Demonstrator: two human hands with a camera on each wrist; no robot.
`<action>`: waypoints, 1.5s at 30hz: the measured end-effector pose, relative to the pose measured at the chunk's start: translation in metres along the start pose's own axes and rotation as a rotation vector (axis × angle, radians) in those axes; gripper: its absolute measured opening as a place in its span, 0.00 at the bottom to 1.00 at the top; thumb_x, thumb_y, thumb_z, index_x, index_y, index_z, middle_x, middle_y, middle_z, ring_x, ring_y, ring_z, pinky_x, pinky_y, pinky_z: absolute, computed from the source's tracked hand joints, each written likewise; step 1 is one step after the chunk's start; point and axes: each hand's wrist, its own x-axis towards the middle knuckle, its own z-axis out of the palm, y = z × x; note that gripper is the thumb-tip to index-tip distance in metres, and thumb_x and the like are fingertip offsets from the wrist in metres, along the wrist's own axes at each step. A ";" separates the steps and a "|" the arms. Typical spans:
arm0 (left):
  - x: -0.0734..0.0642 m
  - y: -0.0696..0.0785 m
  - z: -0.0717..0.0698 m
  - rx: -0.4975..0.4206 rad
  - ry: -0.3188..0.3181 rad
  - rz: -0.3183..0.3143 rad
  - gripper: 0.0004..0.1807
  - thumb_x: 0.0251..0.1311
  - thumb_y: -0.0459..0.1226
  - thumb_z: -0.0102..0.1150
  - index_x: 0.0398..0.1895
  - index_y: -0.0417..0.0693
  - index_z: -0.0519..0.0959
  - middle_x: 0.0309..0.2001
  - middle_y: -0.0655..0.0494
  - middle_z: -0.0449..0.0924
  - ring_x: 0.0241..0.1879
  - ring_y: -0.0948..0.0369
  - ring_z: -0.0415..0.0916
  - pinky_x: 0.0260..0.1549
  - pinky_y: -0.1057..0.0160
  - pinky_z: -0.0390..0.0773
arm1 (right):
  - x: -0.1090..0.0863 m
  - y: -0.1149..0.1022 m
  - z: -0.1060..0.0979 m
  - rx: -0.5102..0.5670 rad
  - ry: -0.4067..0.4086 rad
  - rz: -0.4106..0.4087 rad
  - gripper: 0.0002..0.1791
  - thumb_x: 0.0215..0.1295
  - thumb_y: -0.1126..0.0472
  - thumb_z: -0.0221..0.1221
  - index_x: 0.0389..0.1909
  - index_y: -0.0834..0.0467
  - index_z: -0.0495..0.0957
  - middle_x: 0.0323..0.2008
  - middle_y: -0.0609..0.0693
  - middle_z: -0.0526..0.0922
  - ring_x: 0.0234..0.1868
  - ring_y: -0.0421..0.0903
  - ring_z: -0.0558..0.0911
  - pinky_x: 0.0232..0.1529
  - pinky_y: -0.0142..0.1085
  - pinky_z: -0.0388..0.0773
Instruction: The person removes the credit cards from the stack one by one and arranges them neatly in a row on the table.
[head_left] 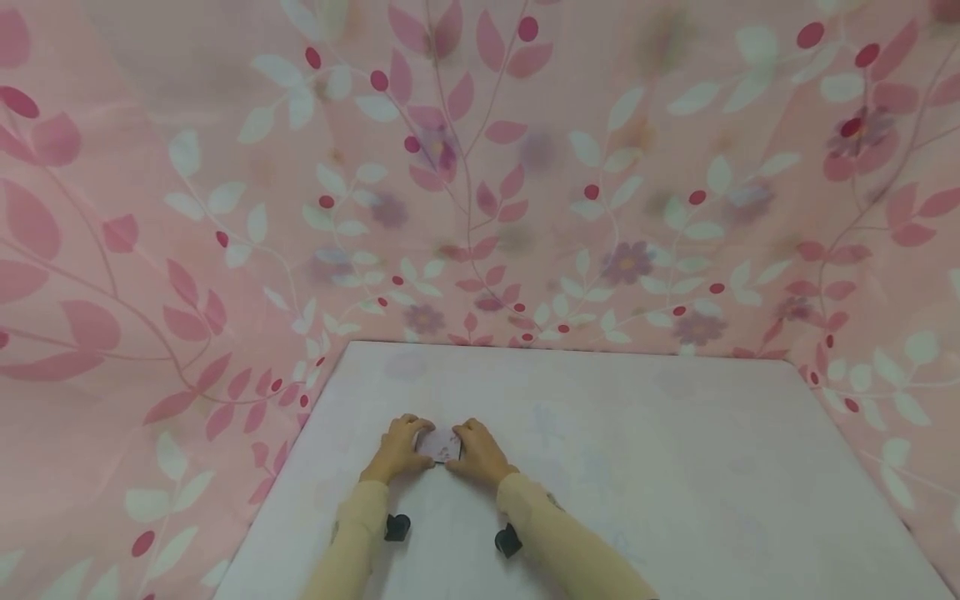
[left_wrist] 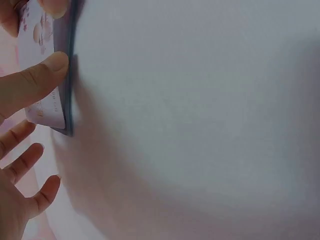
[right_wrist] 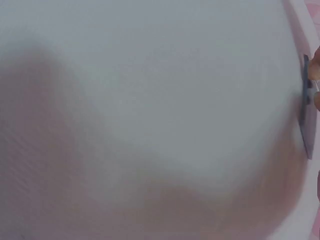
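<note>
Both forearms, in cream sleeves (head_left: 573, 533), reach forward over a white, round-cornered table (head_left: 675, 467). The left hand (head_left: 400, 450) and right hand (head_left: 482, 454) face each other, pinching opposite ends of a flat, rectangular, dark-edged case (head_left: 440, 446) with a pale, flower-printed top, thumbs at its near edge. The case lies between them, left of the table's centre; whether it touches the tabletop cannot be told. The right wrist view crops the right hand severely.
</note>
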 end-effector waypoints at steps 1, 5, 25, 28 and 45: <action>0.000 0.001 0.000 0.005 0.005 0.020 0.30 0.34 0.36 0.77 0.47 0.47 0.77 0.51 0.44 0.73 0.54 0.43 0.65 0.47 0.36 0.67 | 0.000 0.001 -0.002 -0.015 0.001 -0.018 0.31 0.46 0.54 0.71 0.51 0.65 0.76 0.42 0.52 0.75 0.42 0.44 0.75 0.48 0.35 0.75; 0.002 0.011 -0.006 0.023 0.013 0.087 0.31 0.32 0.36 0.77 0.46 0.45 0.77 0.49 0.48 0.76 0.52 0.48 0.68 0.49 0.41 0.68 | -0.001 0.010 -0.014 -0.021 0.014 -0.094 0.32 0.45 0.53 0.72 0.50 0.65 0.77 0.42 0.52 0.77 0.43 0.45 0.76 0.49 0.34 0.75; 0.007 0.085 0.017 -0.042 0.107 0.263 0.31 0.29 0.42 0.79 0.42 0.40 0.81 0.42 0.50 0.79 0.44 0.54 0.71 0.46 0.51 0.74 | -0.049 0.045 -0.107 0.105 -0.101 -0.037 0.33 0.43 0.59 0.73 0.52 0.66 0.76 0.44 0.52 0.79 0.43 0.48 0.76 0.45 0.43 0.76; 0.008 0.098 0.027 -0.073 0.131 0.289 0.31 0.30 0.42 0.79 0.43 0.40 0.80 0.42 0.51 0.79 0.45 0.55 0.70 0.47 0.54 0.74 | -0.061 0.051 -0.121 0.112 -0.069 -0.027 0.32 0.42 0.61 0.74 0.51 0.66 0.77 0.43 0.51 0.79 0.42 0.49 0.76 0.45 0.44 0.76; 0.025 0.190 0.082 -0.125 0.103 0.456 0.30 0.36 0.40 0.77 0.47 0.40 0.77 0.45 0.55 0.79 0.48 0.59 0.69 0.51 0.64 0.71 | -0.143 0.102 -0.188 0.126 0.104 0.108 0.32 0.40 0.66 0.74 0.50 0.68 0.76 0.45 0.57 0.79 0.44 0.57 0.77 0.39 0.50 0.77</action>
